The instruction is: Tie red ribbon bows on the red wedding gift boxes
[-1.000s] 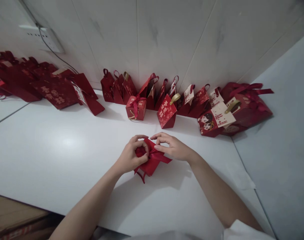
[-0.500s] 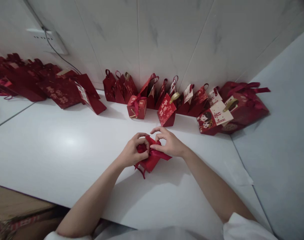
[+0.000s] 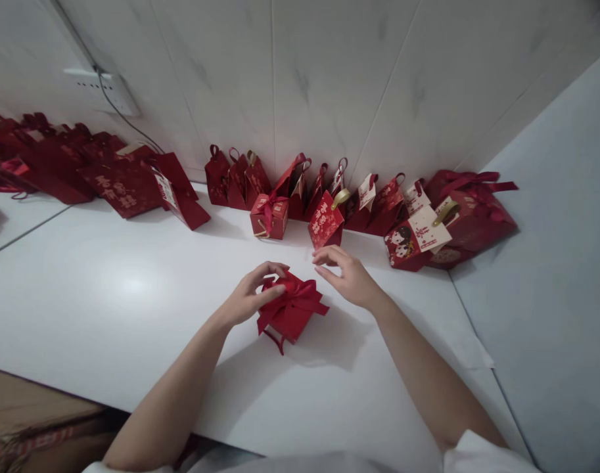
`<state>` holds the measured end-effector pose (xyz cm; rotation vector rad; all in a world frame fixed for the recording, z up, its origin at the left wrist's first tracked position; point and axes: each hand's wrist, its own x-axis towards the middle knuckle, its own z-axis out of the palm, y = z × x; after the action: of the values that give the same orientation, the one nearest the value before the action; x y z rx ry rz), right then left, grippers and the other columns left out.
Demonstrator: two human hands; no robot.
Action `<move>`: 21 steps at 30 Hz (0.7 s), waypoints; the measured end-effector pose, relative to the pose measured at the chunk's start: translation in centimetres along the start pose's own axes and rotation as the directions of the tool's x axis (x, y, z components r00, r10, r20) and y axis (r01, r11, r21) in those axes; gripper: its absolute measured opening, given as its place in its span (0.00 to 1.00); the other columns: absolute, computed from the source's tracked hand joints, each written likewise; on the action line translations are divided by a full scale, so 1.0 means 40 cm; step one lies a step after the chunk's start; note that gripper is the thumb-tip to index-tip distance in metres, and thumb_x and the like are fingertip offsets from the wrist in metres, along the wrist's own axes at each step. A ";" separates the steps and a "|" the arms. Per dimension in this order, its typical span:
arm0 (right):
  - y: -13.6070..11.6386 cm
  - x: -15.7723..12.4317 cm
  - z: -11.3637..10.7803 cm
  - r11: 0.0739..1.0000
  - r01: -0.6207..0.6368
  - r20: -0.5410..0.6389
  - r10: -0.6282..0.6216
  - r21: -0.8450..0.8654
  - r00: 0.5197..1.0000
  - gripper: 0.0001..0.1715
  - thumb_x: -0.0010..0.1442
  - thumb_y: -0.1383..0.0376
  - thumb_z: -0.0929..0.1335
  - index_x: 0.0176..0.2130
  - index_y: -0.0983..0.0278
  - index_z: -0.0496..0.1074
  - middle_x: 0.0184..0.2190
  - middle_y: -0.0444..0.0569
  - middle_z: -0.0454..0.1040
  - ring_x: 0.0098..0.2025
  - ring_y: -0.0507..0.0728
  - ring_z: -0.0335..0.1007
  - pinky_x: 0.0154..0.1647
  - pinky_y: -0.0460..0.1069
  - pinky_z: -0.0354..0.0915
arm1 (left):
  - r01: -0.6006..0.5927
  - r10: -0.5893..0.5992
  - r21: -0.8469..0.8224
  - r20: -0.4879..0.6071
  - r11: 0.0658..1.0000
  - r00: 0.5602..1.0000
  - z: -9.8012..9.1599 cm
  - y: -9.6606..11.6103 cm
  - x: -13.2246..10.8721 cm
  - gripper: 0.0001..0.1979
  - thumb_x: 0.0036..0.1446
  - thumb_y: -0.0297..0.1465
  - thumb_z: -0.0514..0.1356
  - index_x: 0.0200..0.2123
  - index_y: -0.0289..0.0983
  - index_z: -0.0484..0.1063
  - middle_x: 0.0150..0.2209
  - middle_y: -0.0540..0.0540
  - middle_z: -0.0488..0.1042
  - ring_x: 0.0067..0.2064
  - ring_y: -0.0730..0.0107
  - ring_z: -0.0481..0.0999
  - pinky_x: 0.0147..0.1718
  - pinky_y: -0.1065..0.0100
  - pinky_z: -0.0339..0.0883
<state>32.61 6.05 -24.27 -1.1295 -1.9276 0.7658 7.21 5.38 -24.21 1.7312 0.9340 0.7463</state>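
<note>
A small red gift box (image 3: 290, 326) with a red ribbon bow (image 3: 300, 299) on top sits in front of me on the white table. The bow's loops and tails spread across the lid, and a thin red cord loop (image 3: 278, 341) hangs at the near side. My left hand (image 3: 253, 292) is at the box's left edge with thumb and fingers apart; I cannot tell whether its fingertips touch the ribbon. To the upper right of the box, apart from it, my right hand (image 3: 349, 276) is open and holds nothing.
Several red and cream gift boxes (image 3: 326, 220) with ribbon handles line the wall. A larger red box with a bow (image 3: 477, 217) stands right, more red boxes (image 3: 122, 180) left. A socket strip (image 3: 102, 89) is on the wall. A cardboard box (image 3: 38, 407) lies lower left.
Both hands have let go of the ribbon and spread apart, the left hand to the left and the right hand to the right. The bow now shows whole.
</note>
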 end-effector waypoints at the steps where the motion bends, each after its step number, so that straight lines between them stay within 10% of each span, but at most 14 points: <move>1: -0.006 -0.001 -0.007 0.999 -0.042 0.018 0.042 0.021 0.999 0.08 0.66 0.61 0.64 0.41 0.61 0.71 0.41 0.48 0.73 0.43 0.55 0.72 0.48 0.51 0.66 | 0.018 -0.018 0.011 -0.039 1.000 0.999 -0.009 -0.001 0.000 0.13 0.63 0.41 0.56 0.41 0.38 0.68 0.55 0.39 0.69 0.57 0.55 0.70 0.53 0.57 0.65; 10: -0.059 -0.012 -0.017 0.984 -0.172 0.228 0.156 0.052 0.961 0.18 0.66 0.51 0.63 0.35 0.62 0.70 0.32 0.43 0.73 0.37 0.54 0.69 0.40 0.49 0.62 | 0.057 -0.062 0.128 0.036 0.990 0.997 -0.082 -0.020 -0.003 0.18 0.61 0.45 0.58 0.28 0.36 0.73 0.56 0.41 0.70 0.52 0.58 0.73 0.54 0.57 0.65; 17: -0.080 -0.017 -0.040 0.986 -0.167 0.244 0.167 -0.019 0.955 0.16 0.67 0.52 0.62 0.38 0.60 0.70 0.36 0.45 0.75 0.39 0.55 0.70 0.42 0.51 0.63 | 0.151 -0.146 0.003 -0.233 0.988 0.961 -0.092 -0.043 0.004 0.27 0.64 0.51 0.49 0.33 0.36 0.75 0.46 0.40 0.76 0.51 0.56 0.74 0.55 0.55 0.64; 21: -0.078 -0.011 -0.036 0.988 -0.147 0.174 0.137 0.049 0.975 0.16 0.64 0.51 0.65 0.45 0.59 0.69 0.45 0.48 0.74 0.46 0.57 0.70 0.47 0.52 0.64 | 0.059 -0.058 -0.122 0.016 0.991 0.998 -0.123 -0.063 -0.007 0.28 0.60 0.55 0.52 0.50 0.39 0.71 0.60 0.37 0.68 0.61 0.49 0.66 0.58 0.48 0.59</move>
<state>32.59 4.47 -21.18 -1.2072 -1.9626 1.0226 2.39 8.00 -25.04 1.5936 0.9080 0.7385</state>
